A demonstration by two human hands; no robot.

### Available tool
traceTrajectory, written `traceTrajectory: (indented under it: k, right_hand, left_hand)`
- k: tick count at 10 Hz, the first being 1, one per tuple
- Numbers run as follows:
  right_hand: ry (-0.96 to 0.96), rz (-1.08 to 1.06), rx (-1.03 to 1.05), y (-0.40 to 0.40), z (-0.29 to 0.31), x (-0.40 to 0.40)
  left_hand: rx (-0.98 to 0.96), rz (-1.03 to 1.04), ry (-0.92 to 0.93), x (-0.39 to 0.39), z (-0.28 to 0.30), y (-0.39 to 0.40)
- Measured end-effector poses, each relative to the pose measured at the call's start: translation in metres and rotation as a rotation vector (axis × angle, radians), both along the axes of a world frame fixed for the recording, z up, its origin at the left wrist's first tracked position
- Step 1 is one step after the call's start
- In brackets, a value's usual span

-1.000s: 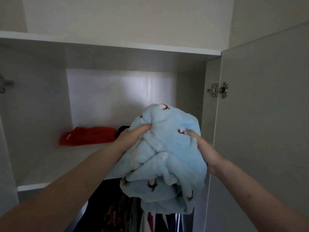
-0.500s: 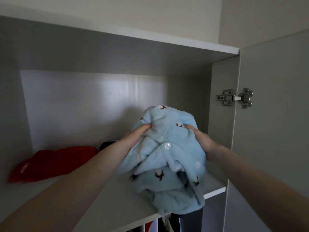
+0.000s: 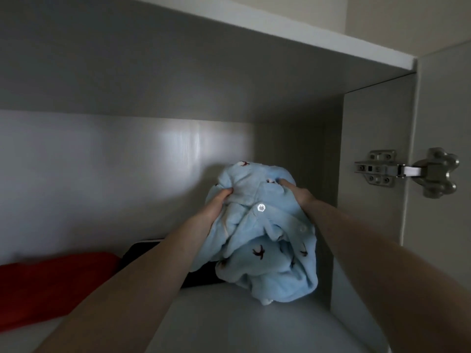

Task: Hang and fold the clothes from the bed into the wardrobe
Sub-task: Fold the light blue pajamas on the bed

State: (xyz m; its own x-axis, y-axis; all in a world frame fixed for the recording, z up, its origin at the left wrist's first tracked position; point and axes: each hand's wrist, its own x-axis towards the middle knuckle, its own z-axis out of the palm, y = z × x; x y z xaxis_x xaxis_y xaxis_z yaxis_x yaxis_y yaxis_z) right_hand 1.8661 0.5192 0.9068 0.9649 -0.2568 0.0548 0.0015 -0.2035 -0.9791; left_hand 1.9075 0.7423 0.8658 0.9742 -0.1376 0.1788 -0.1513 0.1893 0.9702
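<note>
Holding a bundled light blue garment [image 3: 260, 230] with both hands, I see it inside the upper wardrobe shelf [image 3: 229, 322], near the right wall. My left hand [image 3: 216, 202] grips its left side with curled fingers, and my right hand [image 3: 295, 189] grips the top right. A red garment [image 3: 51, 284] and a black one [image 3: 142, 250] lie on the shelf to the left. A metal hinge [image 3: 405, 171] sits on the open door [image 3: 443, 110].
</note>
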Motion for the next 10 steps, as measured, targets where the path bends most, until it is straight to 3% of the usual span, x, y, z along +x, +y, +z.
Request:
traceTrajectory:
  k: [2, 4, 5, 6, 8, 9, 10]
  right_hand:
    - [0.031, -0.039, -0.178, 0.009, -0.001, 0.066]
    - [0.124, -0.082, -0.436, 0.003, -0.016, 0.103]
    - [0.121, -0.209, -0.585, 0.002, -0.042, 0.095]
    - [0.064, -0.176, -0.670, 0.016, -0.081, 0.078]
    - [-0.131, -0.192, -0.800, 0.046, -0.139, 0.032]
    - [-0.127, -0.131, -0.937, 0.060, -0.161, 0.021]
    - [-0.059, -0.123, -0.944, 0.053, -0.179, 0.026]
  left_hand:
    - [0.001, 0.064, 0.189, 0.067, -0.031, -0.023]
    - [-0.113, 0.114, 0.188, 0.081, -0.058, -0.046]
    - [0.109, 0.026, 0.327, 0.083, -0.075, -0.047]
    - [0.159, -0.014, 0.310, 0.066, -0.082, -0.045]
    - [0.171, 0.049, 0.253, 0.070, -0.094, -0.040]
    - [0.179, 0.156, 0.279, 0.072, -0.096, -0.047]
    - [0.166, 0.153, 0.315, 0.073, -0.095, -0.053]
